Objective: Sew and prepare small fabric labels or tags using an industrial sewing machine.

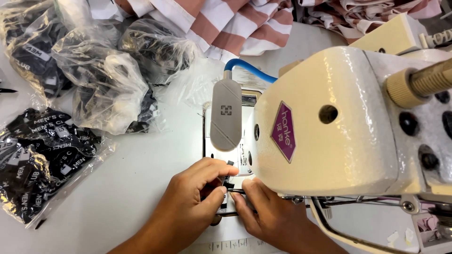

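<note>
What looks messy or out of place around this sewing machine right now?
Nothing looks damaged or spilled. Both hands, left hand and right hand, pinch a small black label under the sewing machine. Crumpled plastic bags lie heaped loosely.

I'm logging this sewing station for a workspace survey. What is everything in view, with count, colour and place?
sewing machine: one, cream with a purple diamond badge, right half of the view
lamp head: one, grey, on a blue hose, over the needle area
small black piece: one, black, pinched between both hands under the machine head
clear plastic bags: several, holding black items, upper left
bag of black labels: one, black with white print, left edge
striped fabric: pink and white, heaped along the top
table: one, white, beneath everything
left hand: one, fingers on the black piece
right hand: one, fingertips on the same piece
</note>
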